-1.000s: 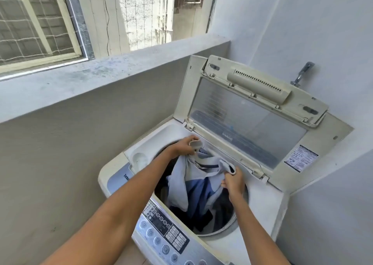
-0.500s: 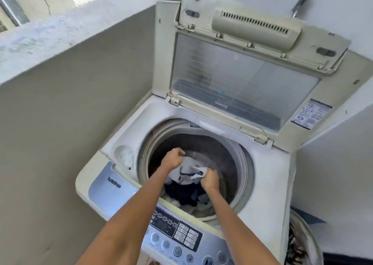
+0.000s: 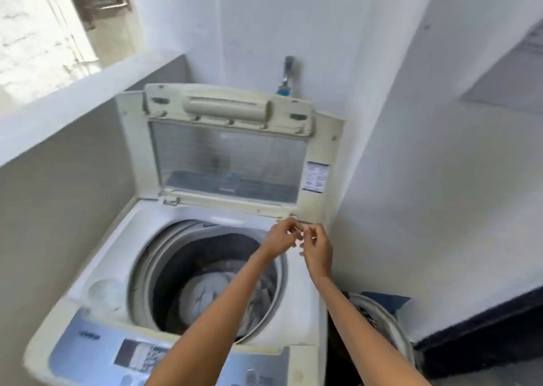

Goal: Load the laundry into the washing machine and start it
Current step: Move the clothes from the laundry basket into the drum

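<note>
Fingers (image 3: 289,232) of the left hand (image 3: 280,240) and those of the right hand (image 3: 318,252) curl loosely toward each other and nearly meet, above the washer (image 3: 302,321) at the back right of its drum (image 3: 158,271) mouth, just below the lid (image 3: 229,156) hinge. Whether they pinch something small between them I cannot tell; the blur hides it, and no cloth shows in either hand. Laundry (image 3: 205,294) lies as a pale heap low in the drum, left of the forearms. More clothes seem to sit in a basket (image 3: 390,327) right of the washer, so starting now could leave part of the load out. Any small scrap the fingers carry could drop into the drum. The raised lid stands just behind the hands and could be knocked forward onto them. Half a second earlier both hands were down inside the drum gripping a garment; now they are up and out, and the garment rests below.
</note>
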Demonstrator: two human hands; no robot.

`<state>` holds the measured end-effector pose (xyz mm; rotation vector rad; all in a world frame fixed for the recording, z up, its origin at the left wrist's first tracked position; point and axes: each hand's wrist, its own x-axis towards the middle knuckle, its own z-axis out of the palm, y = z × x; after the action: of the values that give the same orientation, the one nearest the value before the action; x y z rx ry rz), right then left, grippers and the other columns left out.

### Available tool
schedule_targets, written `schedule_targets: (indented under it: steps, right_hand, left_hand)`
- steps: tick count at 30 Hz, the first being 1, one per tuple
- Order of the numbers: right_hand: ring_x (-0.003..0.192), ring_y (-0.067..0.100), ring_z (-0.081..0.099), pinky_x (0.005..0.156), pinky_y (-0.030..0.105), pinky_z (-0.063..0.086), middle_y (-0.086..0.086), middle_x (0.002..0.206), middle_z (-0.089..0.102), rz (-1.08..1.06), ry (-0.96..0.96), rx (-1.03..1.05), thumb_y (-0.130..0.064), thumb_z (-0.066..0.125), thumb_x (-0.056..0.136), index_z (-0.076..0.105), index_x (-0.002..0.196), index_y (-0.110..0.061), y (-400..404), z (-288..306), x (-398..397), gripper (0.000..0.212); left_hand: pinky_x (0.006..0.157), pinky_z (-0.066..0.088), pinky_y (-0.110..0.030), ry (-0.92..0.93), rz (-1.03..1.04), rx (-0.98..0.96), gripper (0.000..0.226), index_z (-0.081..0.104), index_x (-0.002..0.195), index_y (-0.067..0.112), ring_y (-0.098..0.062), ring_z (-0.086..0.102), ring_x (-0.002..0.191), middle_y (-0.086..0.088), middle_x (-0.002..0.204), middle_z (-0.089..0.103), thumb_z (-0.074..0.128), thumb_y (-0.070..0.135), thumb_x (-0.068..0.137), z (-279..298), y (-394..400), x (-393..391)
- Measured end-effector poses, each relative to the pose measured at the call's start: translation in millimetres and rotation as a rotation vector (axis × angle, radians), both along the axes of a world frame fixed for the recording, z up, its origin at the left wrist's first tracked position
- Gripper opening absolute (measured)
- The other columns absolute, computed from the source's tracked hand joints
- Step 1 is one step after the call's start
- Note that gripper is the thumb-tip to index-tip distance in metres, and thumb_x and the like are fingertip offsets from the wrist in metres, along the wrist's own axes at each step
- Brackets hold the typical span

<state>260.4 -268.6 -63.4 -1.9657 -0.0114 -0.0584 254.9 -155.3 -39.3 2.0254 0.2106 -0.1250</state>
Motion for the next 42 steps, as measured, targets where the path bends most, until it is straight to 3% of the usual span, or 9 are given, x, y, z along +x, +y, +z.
schedule_targets:
  steps: [5,12,17,24,30,34,36,39,42]
  right_hand:
    - [0.075,0.033,0.066,0.068,0.049,0.057,0.006,0.081,0.066,-0.293,0.171,0.177,-0.018,0.048,0.095,0.052,0.077,-0.026,-109.0,-6.8,18.0,0.020]
    - [0.087,0.028,0.062,0.077,0.040,0.054,0.008,0.088,0.062,-0.321,0.431,0.085,-0.025,0.043,0.100,0.053,0.094,-0.013,-225.9,-130.2,9.1,0.017]
    - [0.092,0.024,0.062,0.068,0.034,0.057,0.009,0.100,0.060,-0.156,0.706,0.034,-0.022,0.046,0.098,0.053,0.102,-0.016,-258.5,-271.4,-10.1,0.010]
    - [0.115,0.024,0.054,0.097,0.033,0.046,0.011,0.132,0.047,-0.007,0.862,-0.151,-0.022,0.057,0.093,0.041,0.136,-0.010,-281.9,-418.9,-42.7,0.047]
    - [0.121,0.020,0.052,0.093,0.024,0.043,0.007,0.138,0.048,0.105,0.911,0.007,-0.024,0.056,0.095,0.041,0.141,-0.020,-279.7,-444.4,-57.6,0.048]
    - [0.122,0.018,0.050,0.100,0.029,0.043,0.008,0.141,0.044,0.140,0.869,-0.029,-0.020,0.053,0.096,0.037,0.142,-0.016,-268.5,-418.0,-60.7,0.049]
    - [0.123,0.021,0.049,0.097,0.027,0.043,0.008,0.142,0.040,0.115,0.853,-0.062,-0.015,0.052,0.096,0.033,0.144,-0.011,-264.1,-402.8,-60.5,0.051]
    - [0.116,0.021,0.053,0.093,0.028,0.046,0.011,0.138,0.041,0.048,0.813,-0.044,-0.013,0.058,0.093,0.032,0.143,-0.010,-262.1,-378.5,-53.6,0.057]
    - [0.116,0.019,0.050,0.098,0.032,0.045,0.011,0.135,0.040,-0.004,0.760,-0.002,-0.015,0.064,0.088,0.028,0.145,-0.011,-263.9,-354.8,-43.0,0.068]
  left_hand:
    - [0.077,0.042,-0.030,0.072,-0.210,0.114,0.023,0.061,0.104,0.009,-0.028,0.060,0.097,-0.015,0.106,0.066,0.044,0.022,0.096,6.7,-125.9,34.5]
    - [0.083,0.047,-0.033,0.374,-0.268,0.038,0.028,0.062,0.110,0.003,-0.026,0.063,0.103,-0.013,0.110,0.067,0.048,0.021,0.092,-123.9,-251.9,22.5]
    - [0.088,0.044,-0.032,0.638,0.036,0.096,0.024,0.057,0.113,0.011,-0.028,0.057,0.112,-0.013,0.119,0.062,0.053,0.017,0.091,-276.8,-271.4,-8.7]
    - [0.100,0.044,-0.038,0.796,0.606,-0.263,0.064,0.043,0.134,0.000,-0.032,0.051,0.121,-0.017,0.131,0.055,0.067,0.035,0.085,-421.6,-295.1,-23.3]
    - [0.075,0.040,-0.035,0.495,0.842,-0.221,0.020,0.054,0.088,0.008,-0.019,0.048,0.071,-0.005,0.078,0.052,0.046,0.023,0.098,-428.5,-295.1,-5.1]
    - [0.096,0.034,-0.030,0.471,0.792,-0.354,0.034,0.046,0.130,0.003,-0.020,0.046,0.116,-0.005,0.122,0.049,0.035,0.021,0.102,-392.6,-299.0,6.7]
    - [0.098,0.036,-0.033,0.466,0.837,-0.392,0.035,0.045,0.129,0.002,-0.025,0.047,0.122,-0.009,0.127,0.050,0.033,0.023,0.103,-376.7,-300.9,13.1]
    - [0.085,0.035,-0.029,0.373,0.828,-0.459,0.020,0.051,0.093,0.017,-0.016,0.052,0.089,0.002,0.095,0.051,0.034,0.021,0.103,-342.6,-303.6,26.0]
    - [0.074,0.035,-0.031,0.255,0.790,-0.408,0.032,0.040,0.070,0.023,-0.010,0.041,0.063,0.005,0.069,0.040,0.037,0.020,0.102,-308.4,-300.1,40.8]
